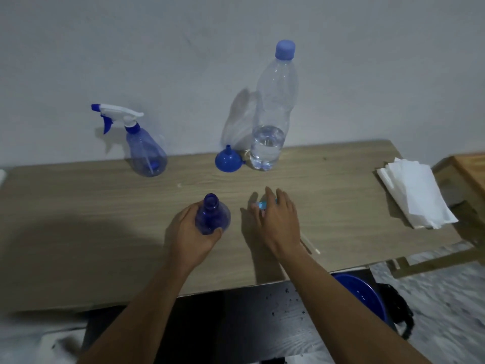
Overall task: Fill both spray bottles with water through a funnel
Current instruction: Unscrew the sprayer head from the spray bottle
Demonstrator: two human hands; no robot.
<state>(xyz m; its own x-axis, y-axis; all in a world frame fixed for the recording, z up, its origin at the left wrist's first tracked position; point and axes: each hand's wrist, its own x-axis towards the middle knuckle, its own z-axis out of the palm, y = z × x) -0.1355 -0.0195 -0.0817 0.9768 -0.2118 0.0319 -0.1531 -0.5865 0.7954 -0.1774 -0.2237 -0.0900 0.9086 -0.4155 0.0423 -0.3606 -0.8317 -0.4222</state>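
Note:
My left hand [189, 232] grips a blue spray bottle [212, 218] with no head, upright on the wooden table [91, 206], its neck open. My right hand [278, 219] lies just to its right, fingers fairly straight, over the removed spray head [262, 205]; only a light blue bit shows, and its dip tube [311, 245] sticks out toward the table's front. A second blue spray bottle [145, 151] with its white and blue trigger head on stands at the back left. A blue funnel [227, 161] sits spout up beside a capped clear water bottle [271, 114], roughly a quarter full.
A stack of white paper napkins [414, 193] lies at the table's right end. A wooden frame [464, 169] stands further right. Below the table's front edge are a dark surface [249, 324] with droplets and a blue basin [362, 295]. A wall backs the table.

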